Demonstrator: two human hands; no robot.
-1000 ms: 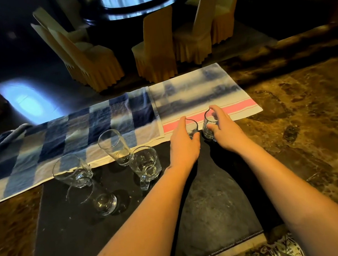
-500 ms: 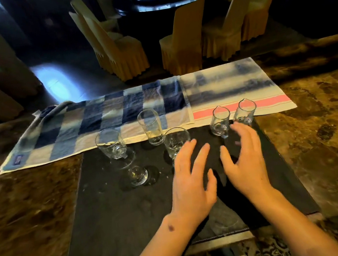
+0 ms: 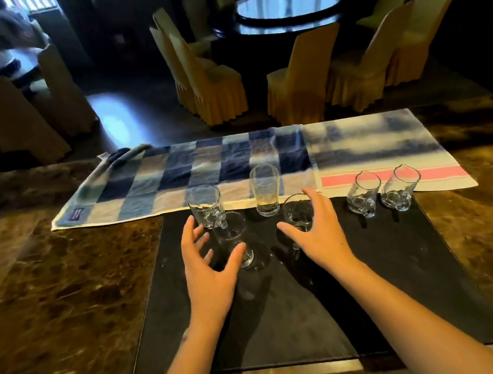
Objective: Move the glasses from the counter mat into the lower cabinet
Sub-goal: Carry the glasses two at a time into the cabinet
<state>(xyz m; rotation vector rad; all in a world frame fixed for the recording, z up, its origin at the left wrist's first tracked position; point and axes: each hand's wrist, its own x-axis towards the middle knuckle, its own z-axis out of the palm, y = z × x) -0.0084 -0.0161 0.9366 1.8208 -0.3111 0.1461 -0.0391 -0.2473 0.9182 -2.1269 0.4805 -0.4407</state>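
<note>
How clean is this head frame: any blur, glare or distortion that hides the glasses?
Head view: glasses on the mat are sharp enough, the room behind is dark, glare sits on the round table, the top-left corner is smeared, the towel edge bows with wide-angle distortion, and both hands cast soft shadows.

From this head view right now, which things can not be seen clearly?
- Lower cabinet: out of frame, below the bottom edge.
- Mug: partly covered by the right hand.
- Stemmed glass: whether the left hand touches it cannot be told.
- Person at far left: blurred.
</note>
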